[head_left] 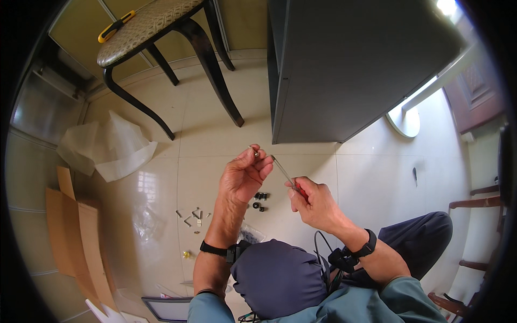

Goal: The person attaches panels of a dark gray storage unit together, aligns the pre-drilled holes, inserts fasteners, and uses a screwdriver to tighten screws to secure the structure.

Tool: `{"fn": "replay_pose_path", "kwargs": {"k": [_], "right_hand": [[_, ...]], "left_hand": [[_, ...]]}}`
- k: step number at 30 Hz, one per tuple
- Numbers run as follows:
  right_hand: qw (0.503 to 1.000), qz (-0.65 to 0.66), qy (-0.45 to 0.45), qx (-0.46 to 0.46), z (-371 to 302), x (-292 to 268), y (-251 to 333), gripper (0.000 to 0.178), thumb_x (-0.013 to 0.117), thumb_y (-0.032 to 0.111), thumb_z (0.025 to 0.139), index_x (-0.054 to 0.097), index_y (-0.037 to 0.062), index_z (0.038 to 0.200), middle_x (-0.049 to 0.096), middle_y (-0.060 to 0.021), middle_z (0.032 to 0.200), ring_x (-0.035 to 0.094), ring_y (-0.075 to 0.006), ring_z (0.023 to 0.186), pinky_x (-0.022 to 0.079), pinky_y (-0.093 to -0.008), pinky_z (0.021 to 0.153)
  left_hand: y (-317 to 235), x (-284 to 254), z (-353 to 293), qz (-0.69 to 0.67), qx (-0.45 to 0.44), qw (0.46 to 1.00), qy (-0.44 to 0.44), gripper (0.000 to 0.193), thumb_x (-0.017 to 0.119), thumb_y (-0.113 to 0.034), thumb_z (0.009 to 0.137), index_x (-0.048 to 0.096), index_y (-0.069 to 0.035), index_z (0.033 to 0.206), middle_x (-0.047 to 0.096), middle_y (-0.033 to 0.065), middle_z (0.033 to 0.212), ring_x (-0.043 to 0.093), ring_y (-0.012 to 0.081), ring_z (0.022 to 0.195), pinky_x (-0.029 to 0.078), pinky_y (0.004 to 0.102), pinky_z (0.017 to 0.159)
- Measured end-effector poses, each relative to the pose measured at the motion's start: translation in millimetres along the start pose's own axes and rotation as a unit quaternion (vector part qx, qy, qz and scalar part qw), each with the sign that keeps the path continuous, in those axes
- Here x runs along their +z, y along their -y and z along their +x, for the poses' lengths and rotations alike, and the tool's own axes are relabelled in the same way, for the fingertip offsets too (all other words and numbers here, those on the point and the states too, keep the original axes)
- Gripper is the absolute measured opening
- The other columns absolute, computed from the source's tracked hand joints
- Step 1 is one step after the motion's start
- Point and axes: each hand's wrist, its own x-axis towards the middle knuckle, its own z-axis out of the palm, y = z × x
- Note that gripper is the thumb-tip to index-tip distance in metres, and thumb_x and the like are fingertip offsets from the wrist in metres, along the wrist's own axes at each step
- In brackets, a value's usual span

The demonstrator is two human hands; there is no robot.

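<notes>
My left hand (245,175) is raised above the floor, its thumb and fingers pinched around a small metal piece (256,154), perhaps a screw; its exact kind is too small to tell. In my right hand (318,204) is a screwdriver (283,171) with a thin metal shaft and a red handle mostly hidden by the fingers. The shaft points up and left, its dark tip close to the fingertips of my left hand. Below the hands, several black round fittings (259,205) lie on the tiles, with several loose screws (195,215) left of them.
A dark grey cabinet (344,70) stands ahead. A stool (153,27) at the far left bears a yellow-and-black utility knife (116,27). Plastic sheeting (107,145), opened cardboard (81,237) and small yellow pieces (187,254) lie at left. A small dark object (414,173) is at right.
</notes>
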Motion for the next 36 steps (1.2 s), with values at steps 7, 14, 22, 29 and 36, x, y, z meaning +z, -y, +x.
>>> {"fn": "replay_pose_path", "kwargs": {"k": [7,14,22,29,36], "right_hand": [[0.998,-0.04,-0.011,-0.039,-0.6,8.4,-5.8,0.017,0.054,0.013,0.09,0.055,-0.0034,0.095,0.056,-0.018,0.061,0.056,-0.0303,0.053,0.044,-0.0363,0.052],[0.996,-0.069,-0.009,-0.047,2.7,9.8,-13.4,0.022,0.052,0.014,0.094,0.057,-0.004,0.105,0.056,-0.0079,0.058,0.054,-0.0141,0.051,0.045,-0.0282,0.052],[0.996,-0.061,-0.044,-0.055,7.3,9.2,-14.0,0.019,0.055,0.016,0.09,0.054,-0.0023,0.093,0.057,-0.0191,0.062,0.058,-0.0365,0.055,0.044,-0.0408,0.051],[0.987,-0.125,-0.065,-0.079,8.5,10.2,-14.9,0.018,0.055,0.016,0.09,0.053,-0.002,0.093,0.057,-0.0195,0.063,0.059,-0.0379,0.058,0.045,-0.0414,0.052],[0.999,0.036,-0.019,-0.014,5.2,9.8,-13.3,0.024,0.051,0.018,0.096,0.055,-0.0034,0.106,0.055,-0.0097,0.059,0.051,-0.0199,0.048,0.04,-0.0324,0.046]], "left_hand": [[7.9,13.9,-3.7,0.002,-0.011,1.0,-0.008,0.015,0.063,-0.014,0.089,0.059,-0.008,0.101,0.065,0.0048,0.091,0.062,0.0249,0.092,0.053,0.0344,0.085],[10.6,17.4,-1.3,-0.005,-0.012,1.0,-0.009,0.016,0.063,-0.015,0.089,0.06,-0.007,0.104,0.066,0.0052,0.093,0.062,0.0255,0.093,0.053,0.0346,0.084],[12.8,20.4,0.8,0.002,-0.011,1.0,-0.015,0.017,0.058,-0.012,0.092,0.059,-0.004,0.108,0.067,0.0075,0.096,0.066,0.0267,0.091,0.057,0.0363,0.08],[13.9,26.0,3.1,0.056,0.007,0.998,-0.024,0.018,0.058,-0.011,0.092,0.059,-0.005,0.108,0.066,0.0066,0.094,0.065,0.0251,0.088,0.054,0.0356,0.082],[17.2,36.6,7.4,0.161,0.052,0.985,-0.041,0.012,0.055,-0.007,0.093,0.06,0.001,0.101,0.063,0.0091,0.087,0.063,0.024,0.08,0.052,0.033,0.073]]}}
